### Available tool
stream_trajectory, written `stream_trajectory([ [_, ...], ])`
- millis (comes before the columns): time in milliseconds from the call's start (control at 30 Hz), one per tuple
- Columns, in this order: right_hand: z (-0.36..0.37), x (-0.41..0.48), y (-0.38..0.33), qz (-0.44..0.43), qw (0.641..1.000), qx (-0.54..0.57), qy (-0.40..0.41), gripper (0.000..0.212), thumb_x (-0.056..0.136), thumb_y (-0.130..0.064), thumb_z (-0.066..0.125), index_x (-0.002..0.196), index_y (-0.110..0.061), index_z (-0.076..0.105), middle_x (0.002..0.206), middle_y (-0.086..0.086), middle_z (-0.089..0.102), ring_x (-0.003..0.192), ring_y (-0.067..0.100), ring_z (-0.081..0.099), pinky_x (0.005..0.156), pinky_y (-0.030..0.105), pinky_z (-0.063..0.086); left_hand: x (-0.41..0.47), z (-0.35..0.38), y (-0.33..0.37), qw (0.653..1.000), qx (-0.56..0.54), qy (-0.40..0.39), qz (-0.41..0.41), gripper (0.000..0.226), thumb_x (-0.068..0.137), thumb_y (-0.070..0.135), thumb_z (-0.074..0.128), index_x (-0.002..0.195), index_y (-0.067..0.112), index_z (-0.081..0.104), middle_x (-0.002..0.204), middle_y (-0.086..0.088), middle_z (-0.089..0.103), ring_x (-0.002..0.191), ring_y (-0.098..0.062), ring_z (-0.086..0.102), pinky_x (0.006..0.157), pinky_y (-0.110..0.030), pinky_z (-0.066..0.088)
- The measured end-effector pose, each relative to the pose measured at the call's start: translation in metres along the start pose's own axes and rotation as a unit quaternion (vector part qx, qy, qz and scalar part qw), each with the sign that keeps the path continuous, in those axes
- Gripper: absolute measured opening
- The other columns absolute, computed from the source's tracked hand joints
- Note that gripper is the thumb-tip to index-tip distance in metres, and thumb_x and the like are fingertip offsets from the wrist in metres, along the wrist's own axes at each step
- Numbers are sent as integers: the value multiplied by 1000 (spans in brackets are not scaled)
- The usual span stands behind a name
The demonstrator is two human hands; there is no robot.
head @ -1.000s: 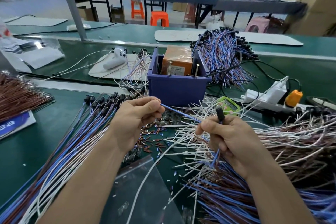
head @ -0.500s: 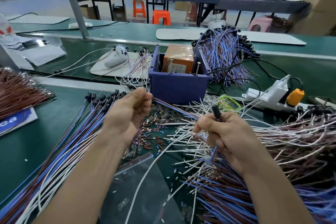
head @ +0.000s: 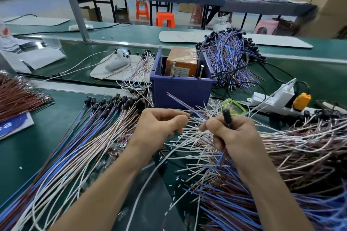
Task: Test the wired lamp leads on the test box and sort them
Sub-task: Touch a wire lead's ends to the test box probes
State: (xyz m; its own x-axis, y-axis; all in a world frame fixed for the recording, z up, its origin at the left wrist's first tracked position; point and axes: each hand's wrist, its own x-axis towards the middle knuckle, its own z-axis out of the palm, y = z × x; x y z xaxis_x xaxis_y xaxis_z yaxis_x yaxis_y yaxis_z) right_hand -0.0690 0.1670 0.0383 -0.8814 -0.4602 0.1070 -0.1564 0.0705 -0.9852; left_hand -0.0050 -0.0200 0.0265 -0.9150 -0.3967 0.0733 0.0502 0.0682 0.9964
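The right hand [head: 234, 137] grips one lead [head: 180, 101] by its black lamp end; the left hand [head: 161, 125] pinches its wires near the test box [head: 181, 62]. Best spread both tips, one per screw [head: 173, 68].

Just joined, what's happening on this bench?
A person holds one lamp lead. The right hand grips its black socket end, and the left hand pinches its blue and brown wires. Their tips point toward the orange test box in the purple bin, not yet on its upright screws.
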Motion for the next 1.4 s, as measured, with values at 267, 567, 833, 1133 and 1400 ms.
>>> stream_trajectory([
  [267, 13, -7, -3, -25, 995, -94, -15, 29, 75, -46, 66, 72, -19, 78, 47, 2, 54, 49, 14, 48, 57, 38, 44, 0, 5, 1, 986, -160, -23, -31, 8, 73, 26, 83, 76, 18, 81, 68, -4, 69, 57, -11, 53, 59, -19, 48],
  [567, 23, -16, -9, -60, 987, -148, 22, 46, 87, -39, 75, 61, -5, 61, 47, 6, 48, 44, 8, 38, 48, 36, 33, -1, 8, 1, 990, -138, -15, -13, 16, 69, 32, 86, 74, 18, 81, 67, -3, 69, 57, -10, 53, 59, -19, 50],
  [833, 34, -10, -2, -18, 990, -27, 139, 37, 97, -34, 66, 65, -17, 74, 47, -1, 59, 39, 3, 41, 43, 15, 32, 1, 15, 11, 984, -150, 92, -36, 19, 97, 20, 66, 81, 13, 72, 84, -9, 80, 67, -14, 75, 56, -18, 55],
  [1133, 36, 5, 8, 48, 972, 6, 230, 35, 101, -39, 58, 71, -35, 75, 55, 0, 68, 43, 6, 54, 56, 33, 42, 14, 1, 16, 975, -152, 145, -68, 18, 103, 15, 59, 91, 12, 71, 58, -2, 61, 48, -14, 53, 48, -23, 48],
  [1400, 44, 16, 5, 61, 978, -6, 198, 34, 100, -41, 59, 71, -33, 75, 55, 2, 68, 43, 11, 51, 52, 37, 45, 29, -3, 7, 965, -113, 233, -25, 26, 94, 17, 73, 71, 27, 80, 54, -1, 64, 43, -8, 50, 45, -18, 45],
])
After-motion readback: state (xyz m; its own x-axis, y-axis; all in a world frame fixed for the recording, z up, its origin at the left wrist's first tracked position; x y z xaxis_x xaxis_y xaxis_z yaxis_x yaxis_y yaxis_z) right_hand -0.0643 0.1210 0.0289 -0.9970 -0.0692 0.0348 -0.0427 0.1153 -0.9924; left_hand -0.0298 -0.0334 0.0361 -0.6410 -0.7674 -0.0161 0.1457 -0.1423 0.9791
